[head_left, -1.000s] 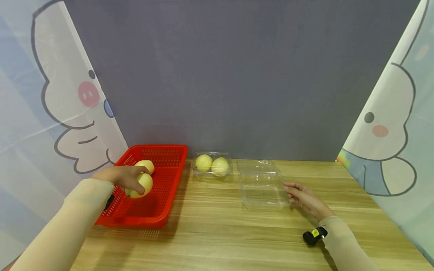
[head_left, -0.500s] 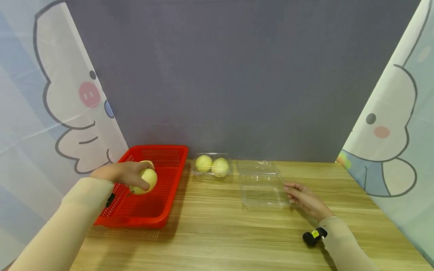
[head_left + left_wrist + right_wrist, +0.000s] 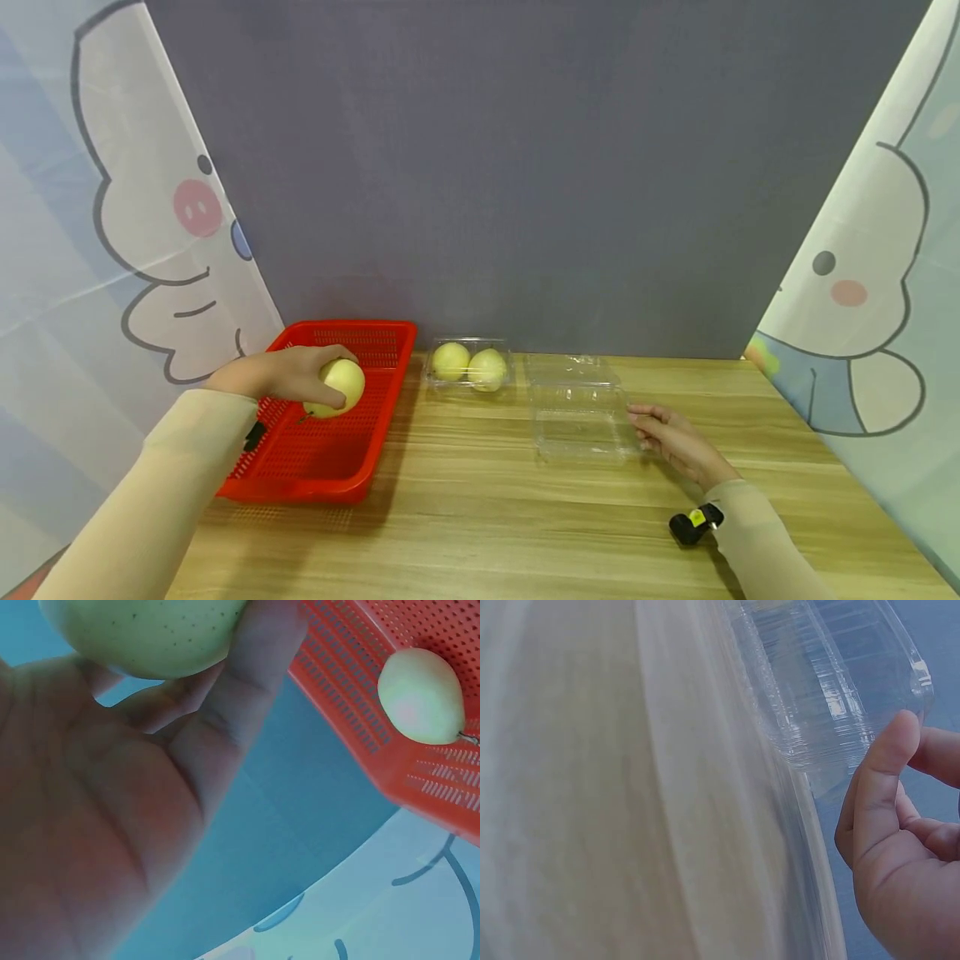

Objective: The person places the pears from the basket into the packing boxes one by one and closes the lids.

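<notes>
Your left hand [image 3: 288, 377] held a yellow-green pear [image 3: 339, 387], fingers curled round it, above the red basket [image 3: 378, 350] at the left of the wooden table [image 3: 465, 517]. In the left wrist view the pear [image 3: 146, 634] sat at your fingertips, lifted off the basket floor, and a second pear [image 3: 420, 694] lay on the basket mesh [image 3: 352, 705] beyond it.

Your right hand [image 3: 675, 442] rested on the table just beside the right edge of the open clear clamshell box [image 3: 581, 417]. Its fingers were loosely curved and gripped nothing. In the right wrist view the thumb tip [image 3: 896, 746] lay close to the ribbed plastic wall [image 3: 825, 697]; whether it touched could not be told.

Behind and left of the open box stood a closed clear box [image 3: 468, 367] with two pears inside, near the basket's far corner. A small black and yellow device [image 3: 693, 523] sat at your right wrist.
</notes>
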`<action>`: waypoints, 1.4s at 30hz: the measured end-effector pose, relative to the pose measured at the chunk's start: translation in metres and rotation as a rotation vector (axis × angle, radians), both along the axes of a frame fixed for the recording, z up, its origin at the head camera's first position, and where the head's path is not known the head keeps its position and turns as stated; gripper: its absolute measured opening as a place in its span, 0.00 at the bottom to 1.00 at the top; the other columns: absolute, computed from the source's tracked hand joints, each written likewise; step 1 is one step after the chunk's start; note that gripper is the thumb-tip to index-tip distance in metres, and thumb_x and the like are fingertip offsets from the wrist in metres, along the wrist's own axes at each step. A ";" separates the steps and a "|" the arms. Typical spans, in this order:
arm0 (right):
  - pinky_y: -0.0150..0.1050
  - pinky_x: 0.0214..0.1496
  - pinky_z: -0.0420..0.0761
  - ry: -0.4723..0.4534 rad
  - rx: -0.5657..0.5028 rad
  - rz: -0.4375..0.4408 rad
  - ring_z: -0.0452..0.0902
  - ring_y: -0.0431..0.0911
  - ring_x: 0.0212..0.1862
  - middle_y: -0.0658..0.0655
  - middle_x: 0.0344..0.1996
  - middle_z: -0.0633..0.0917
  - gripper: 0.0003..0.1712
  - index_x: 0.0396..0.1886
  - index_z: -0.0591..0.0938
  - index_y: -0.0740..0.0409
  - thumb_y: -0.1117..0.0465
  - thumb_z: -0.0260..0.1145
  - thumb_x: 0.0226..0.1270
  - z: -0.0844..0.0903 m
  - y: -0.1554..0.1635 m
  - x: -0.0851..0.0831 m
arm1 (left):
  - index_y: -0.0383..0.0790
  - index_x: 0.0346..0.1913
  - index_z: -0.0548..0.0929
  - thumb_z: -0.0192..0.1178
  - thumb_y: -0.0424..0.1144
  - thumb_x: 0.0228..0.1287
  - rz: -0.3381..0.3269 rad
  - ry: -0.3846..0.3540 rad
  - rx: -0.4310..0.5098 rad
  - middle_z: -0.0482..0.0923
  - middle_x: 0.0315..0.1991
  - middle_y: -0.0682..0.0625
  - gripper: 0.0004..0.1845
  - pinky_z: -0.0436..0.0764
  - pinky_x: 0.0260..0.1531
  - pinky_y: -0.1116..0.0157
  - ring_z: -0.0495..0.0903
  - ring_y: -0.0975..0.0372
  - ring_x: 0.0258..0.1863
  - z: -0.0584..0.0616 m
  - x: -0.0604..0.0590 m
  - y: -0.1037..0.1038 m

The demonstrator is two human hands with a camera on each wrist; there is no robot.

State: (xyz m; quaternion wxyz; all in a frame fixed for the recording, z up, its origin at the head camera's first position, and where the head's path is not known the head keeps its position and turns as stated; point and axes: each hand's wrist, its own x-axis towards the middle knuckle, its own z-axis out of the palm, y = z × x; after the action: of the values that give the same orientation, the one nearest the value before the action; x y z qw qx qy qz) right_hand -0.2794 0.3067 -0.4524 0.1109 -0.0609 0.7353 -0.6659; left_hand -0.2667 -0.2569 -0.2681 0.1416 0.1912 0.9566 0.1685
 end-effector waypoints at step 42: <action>0.29 0.37 0.79 0.011 0.001 0.009 0.69 0.37 0.36 0.56 0.42 0.72 0.34 0.71 0.55 0.80 0.60 0.55 0.80 -0.002 0.002 -0.001 | 0.51 0.61 0.75 0.65 0.49 0.51 -0.080 0.043 -0.032 0.76 0.43 0.53 0.30 0.76 0.39 0.58 0.74 0.59 0.42 -0.018 -0.027 0.066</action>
State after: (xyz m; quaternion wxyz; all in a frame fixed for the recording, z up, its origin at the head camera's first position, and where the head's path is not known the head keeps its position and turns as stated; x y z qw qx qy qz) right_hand -0.2809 0.3084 -0.4546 0.1098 -0.0681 0.7358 -0.6648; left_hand -0.2936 -0.1913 -0.2859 0.1307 0.2306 0.9535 0.1433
